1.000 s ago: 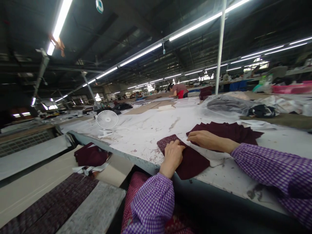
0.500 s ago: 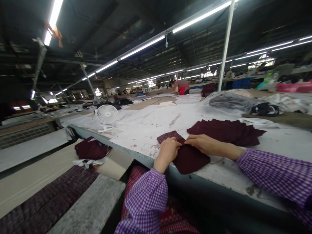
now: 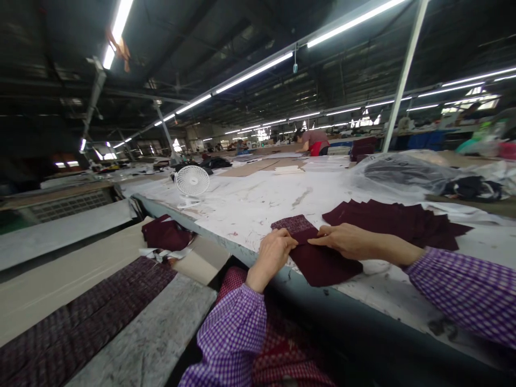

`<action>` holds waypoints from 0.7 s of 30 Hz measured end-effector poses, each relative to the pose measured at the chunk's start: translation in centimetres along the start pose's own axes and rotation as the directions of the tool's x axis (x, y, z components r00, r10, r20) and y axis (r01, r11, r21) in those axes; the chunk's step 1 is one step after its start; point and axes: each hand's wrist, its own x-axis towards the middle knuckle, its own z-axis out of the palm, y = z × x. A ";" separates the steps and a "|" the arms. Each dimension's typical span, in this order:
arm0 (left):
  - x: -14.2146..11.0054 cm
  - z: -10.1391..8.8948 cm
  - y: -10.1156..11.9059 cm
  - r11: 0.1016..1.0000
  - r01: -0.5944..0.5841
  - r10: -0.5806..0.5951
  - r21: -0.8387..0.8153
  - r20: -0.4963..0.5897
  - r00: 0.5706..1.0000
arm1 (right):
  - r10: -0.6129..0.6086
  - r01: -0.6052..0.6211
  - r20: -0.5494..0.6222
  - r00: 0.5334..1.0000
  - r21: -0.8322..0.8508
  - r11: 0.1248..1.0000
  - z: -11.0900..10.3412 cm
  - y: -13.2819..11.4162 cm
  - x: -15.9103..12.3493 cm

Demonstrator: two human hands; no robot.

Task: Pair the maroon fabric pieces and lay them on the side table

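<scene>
Touching the flat maroon cloth piece (image 3: pixel 325 264), your left hand (image 3: pixel 272 255) and right hand (image 3: pixel 347 240) curl, grip indeterminable; its long axis slants near-right, plain end nearest.

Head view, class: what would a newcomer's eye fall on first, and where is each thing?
Probably the left hand and right hand, in purple checked sleeves, at a dark red cloth piece by the white table's near edge. Next, perhaps, the fanned-out pile of dark red pieces just beyond the right hand, and the white fan further off to the left.
</scene>
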 end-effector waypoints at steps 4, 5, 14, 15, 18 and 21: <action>-0.2 0.0 -0.1 1.000 -0.021 0.021 -0.011 -0.022 1.000 | -0.005 0.014 0.082 0.997 -0.115 0.993 -1.2 -1.4 1.3; -0.3 0.0 -0.2 0.999 -0.013 0.011 -0.040 -0.030 0.999 | -0.006 0.017 0.094 0.996 -0.118 0.993 -1.5 -1.6 1.5; -0.8 -0.4 -2.0 0.808 0.252 -0.292 -0.533 0.010 0.957 | -0.043 0.048 0.094 0.995 -0.050 0.998 -2.3 -1.4 2.0; -0.8 -0.4 -1.9 0.814 0.256 -0.291 -0.521 0.014 0.956 | -0.047 0.053 0.100 0.994 -0.053 0.997 -2.3 -1.5 2.0; -0.6 -0.4 -1.4 0.887 0.197 -0.225 -0.418 -0.016 0.974 | -0.055 0.063 0.127 0.990 -0.063 0.996 -2.6 -1.6 2.0; -0.7 -0.5 -1.1 0.929 0.133 -0.154 -0.346 -0.034 0.987 | -0.076 0.087 0.137 0.988 -0.079 0.993 -2.9 -1.5 2.2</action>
